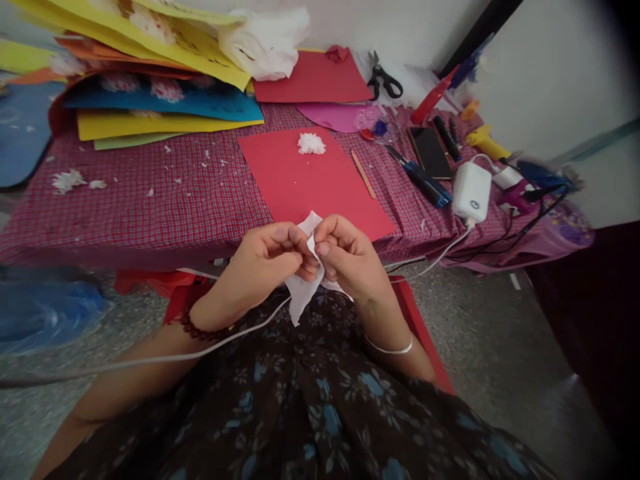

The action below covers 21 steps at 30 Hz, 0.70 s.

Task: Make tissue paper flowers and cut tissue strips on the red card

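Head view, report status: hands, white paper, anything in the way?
Left hand and right hand: both pinching white paper. Paper creased, one corner hanging down. White cable crosses left forearm, possible snag.

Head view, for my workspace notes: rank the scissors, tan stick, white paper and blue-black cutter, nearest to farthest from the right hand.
1. White paper, pinched between left hand and right hand.
2. Tan stick, along the red sheet's right edge.
3. Blue-black cutter, right of the stick.
4. Scissors, farthest back.

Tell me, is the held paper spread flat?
Not flat: the left hand and right hand pinch the white paper, which drapes in creased folds.
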Tool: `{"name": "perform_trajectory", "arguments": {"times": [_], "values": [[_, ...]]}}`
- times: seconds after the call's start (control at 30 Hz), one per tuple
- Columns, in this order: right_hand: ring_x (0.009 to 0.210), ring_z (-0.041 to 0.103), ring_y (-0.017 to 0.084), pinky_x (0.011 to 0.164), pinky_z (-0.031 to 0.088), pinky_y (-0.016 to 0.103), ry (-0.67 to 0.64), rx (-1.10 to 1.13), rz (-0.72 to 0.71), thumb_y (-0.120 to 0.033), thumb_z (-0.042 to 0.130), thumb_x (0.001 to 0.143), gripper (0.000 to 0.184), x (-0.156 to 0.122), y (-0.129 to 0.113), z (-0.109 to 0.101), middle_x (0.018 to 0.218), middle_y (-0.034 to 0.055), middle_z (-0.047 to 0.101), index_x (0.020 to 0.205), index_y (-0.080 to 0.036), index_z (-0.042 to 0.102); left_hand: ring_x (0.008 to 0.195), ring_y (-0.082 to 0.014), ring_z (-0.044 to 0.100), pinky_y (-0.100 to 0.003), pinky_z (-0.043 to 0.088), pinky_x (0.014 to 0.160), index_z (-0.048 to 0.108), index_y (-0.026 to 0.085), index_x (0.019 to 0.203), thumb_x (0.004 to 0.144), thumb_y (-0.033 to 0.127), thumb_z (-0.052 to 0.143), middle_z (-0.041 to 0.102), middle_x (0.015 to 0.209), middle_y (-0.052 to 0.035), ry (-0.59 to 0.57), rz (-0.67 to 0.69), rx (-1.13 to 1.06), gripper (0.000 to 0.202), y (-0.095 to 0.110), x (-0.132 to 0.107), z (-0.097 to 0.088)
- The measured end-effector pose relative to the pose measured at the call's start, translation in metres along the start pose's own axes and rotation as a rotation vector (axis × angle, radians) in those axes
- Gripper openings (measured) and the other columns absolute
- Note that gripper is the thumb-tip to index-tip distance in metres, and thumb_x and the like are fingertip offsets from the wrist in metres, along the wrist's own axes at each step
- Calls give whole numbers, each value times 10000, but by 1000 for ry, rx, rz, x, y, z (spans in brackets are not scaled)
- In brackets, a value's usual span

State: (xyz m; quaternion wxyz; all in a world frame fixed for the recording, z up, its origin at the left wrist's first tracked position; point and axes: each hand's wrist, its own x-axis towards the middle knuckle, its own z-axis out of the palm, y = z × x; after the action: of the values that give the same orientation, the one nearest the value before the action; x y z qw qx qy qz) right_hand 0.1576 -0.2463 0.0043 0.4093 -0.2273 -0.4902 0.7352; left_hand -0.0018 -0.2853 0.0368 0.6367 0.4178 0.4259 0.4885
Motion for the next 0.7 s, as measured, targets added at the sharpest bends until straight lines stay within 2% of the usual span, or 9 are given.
{"name": "perform_trajectory", "arguments": {"times": [0.17, 0.43, 0.57, 0.7], "values": [[395, 315, 36, 380, 272, 173, -13, -5, -13, -415, 777, 885, 302, 0, 2, -1, 555, -132, 478, 896, -231, 538, 567, -109, 677, -223, 605, 604, 634, 160, 721, 703, 201, 756, 681, 644, 19, 12, -34, -61, 129, 4, 1, 2], [438, 355, 49, 417, 321, 179, -22, -72, -11, -408, 765, 900, 276, -1, 4, -3, 600, -109, 491, 903, -227, 557, 535, -95, 660, -192, 576, 575, 623, 164, 671, 682, 165, 714, 662, 596, 32, 56, -54, -44, 91, 3, 3, 4], [485, 418, 43, 440, 339, 169, -89, -55, -39, -298, 732, 938, 151, -2, -1, -6, 681, -71, 581, 937, -208, 610, 539, -91, 666, -186, 581, 590, 633, 163, 665, 686, 169, 702, 667, 600, 37, 39, -29, -37, 73, 3, 2, 4], [539, 486, 43, 485, 372, 170, -110, -137, -77, -250, 738, 934, 123, -5, -14, -5, 717, -55, 619, 945, -195, 628, 576, -101, 672, -196, 563, 605, 630, 169, 682, 728, 191, 677, 674, 623, 35, 25, 48, 112, 69, 3, 0, 2]]}}
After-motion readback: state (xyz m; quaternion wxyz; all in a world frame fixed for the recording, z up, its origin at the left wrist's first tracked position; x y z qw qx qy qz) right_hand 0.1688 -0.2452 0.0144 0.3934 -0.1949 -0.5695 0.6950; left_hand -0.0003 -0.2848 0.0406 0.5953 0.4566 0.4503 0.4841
